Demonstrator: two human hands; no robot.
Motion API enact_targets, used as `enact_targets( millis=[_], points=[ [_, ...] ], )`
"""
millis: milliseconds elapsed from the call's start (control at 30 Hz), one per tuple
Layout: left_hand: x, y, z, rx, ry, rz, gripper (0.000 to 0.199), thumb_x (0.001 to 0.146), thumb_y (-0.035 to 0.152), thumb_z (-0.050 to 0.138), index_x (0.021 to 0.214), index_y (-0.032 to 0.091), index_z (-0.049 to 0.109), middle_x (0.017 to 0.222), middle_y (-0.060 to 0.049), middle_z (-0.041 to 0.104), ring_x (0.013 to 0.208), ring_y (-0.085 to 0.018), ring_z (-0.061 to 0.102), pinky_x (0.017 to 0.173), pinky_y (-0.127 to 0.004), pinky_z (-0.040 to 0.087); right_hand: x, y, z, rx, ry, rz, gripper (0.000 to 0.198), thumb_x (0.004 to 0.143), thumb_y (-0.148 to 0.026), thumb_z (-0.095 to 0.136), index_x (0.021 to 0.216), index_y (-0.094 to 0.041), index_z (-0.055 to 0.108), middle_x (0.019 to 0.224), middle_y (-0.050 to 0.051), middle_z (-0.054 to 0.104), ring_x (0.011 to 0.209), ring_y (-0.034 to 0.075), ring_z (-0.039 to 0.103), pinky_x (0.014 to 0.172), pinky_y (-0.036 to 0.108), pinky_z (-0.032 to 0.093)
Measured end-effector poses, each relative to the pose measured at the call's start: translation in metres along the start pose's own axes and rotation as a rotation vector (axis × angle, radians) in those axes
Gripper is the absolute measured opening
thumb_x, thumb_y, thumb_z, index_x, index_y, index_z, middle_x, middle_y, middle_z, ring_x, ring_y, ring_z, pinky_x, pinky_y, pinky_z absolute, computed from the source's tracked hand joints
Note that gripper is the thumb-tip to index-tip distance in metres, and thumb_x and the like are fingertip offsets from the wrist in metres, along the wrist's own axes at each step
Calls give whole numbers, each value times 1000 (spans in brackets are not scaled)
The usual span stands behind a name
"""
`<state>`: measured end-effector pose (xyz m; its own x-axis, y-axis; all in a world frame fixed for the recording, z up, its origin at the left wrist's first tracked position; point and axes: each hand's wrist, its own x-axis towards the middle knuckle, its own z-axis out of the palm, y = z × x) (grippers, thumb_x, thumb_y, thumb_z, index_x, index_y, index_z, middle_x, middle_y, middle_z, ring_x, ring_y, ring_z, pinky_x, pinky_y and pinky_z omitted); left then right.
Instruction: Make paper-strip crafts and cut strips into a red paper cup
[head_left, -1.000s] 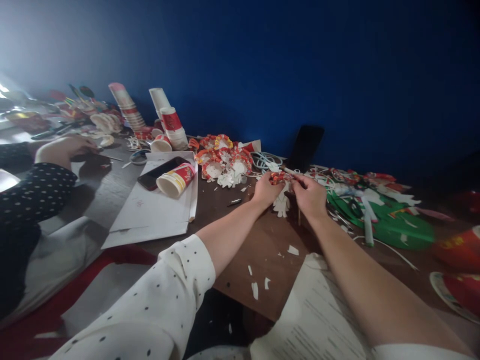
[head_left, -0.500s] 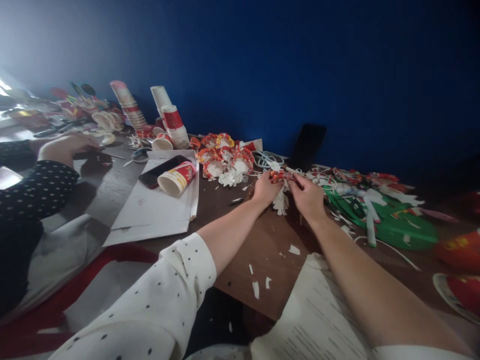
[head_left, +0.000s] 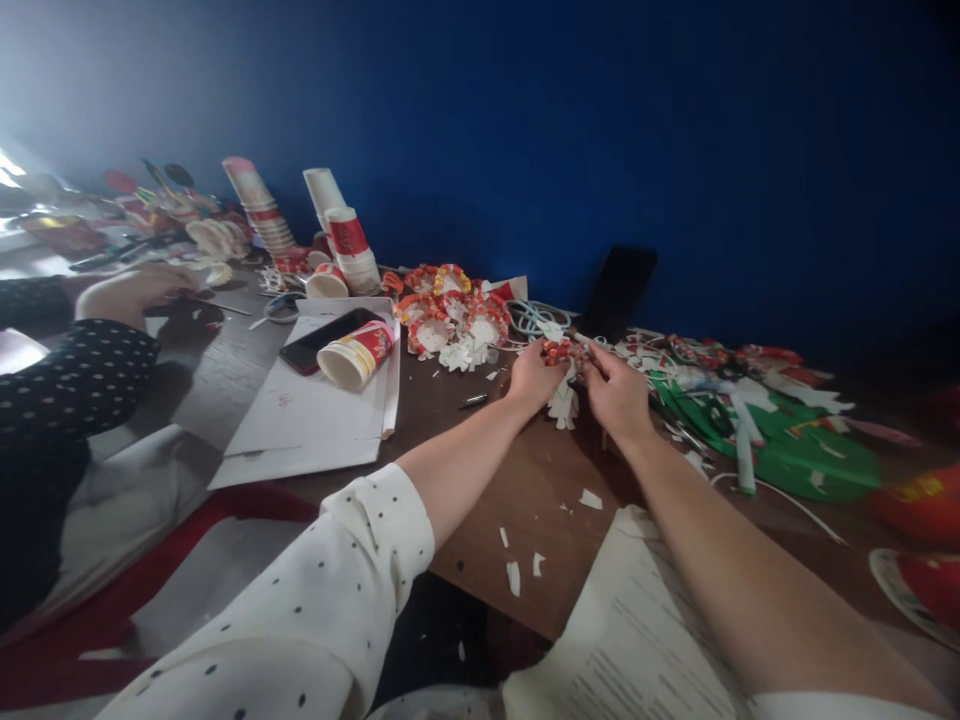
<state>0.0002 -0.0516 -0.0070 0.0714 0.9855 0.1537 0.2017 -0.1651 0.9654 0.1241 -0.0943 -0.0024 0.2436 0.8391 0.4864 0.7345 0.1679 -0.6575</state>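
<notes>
Between left hand [head_left: 535, 378] and right hand [head_left: 619, 398] sits a red craft piece [head_left: 557, 351]; both pinch it.

Changed since a second ago in the outline of the white paper cut-out [head_left: 562, 408], now narrower and less plainly figure-shaped below the red piece [head_left: 556, 350] between left hand [head_left: 534, 382] and right hand [head_left: 619, 398]. Shifted slightly right and upward in view, along with the paper cups [head_left: 352, 240], through a small camera movement.
</notes>
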Motion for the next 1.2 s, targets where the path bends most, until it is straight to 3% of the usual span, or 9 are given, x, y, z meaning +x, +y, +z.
enact_targets(
  millis=[500,833,1200],
  points=[
    [1,-4,2,62,-5,57,25,71,21,65,96,17,61,89,-8,69,80,-18,62,75,-27,46,-1,-2,-2,-35,-3,-7,37,87,-38,48,110,-19,71,103,8,72,98,27,66,85,38,48],
    [-2,-1,1,104,-44,77,25,72,24,64,95,17,62,85,-6,67,76,-16,59,74,-27,45,3,2,0,-34,81,63,32,79,-35,55,97,-15,71,89,11,73,81,25,67,78,39,50],
    [-2,3,0,-83,-60,-130,21,70,30,68,84,15,63,73,-3,63,62,-12,53,62,-23,42,4,-4,-3,-2,70,166,31,77,-34,57,95,-13,71,86,11,73,79,25,66,78,38,49]
  ],
)
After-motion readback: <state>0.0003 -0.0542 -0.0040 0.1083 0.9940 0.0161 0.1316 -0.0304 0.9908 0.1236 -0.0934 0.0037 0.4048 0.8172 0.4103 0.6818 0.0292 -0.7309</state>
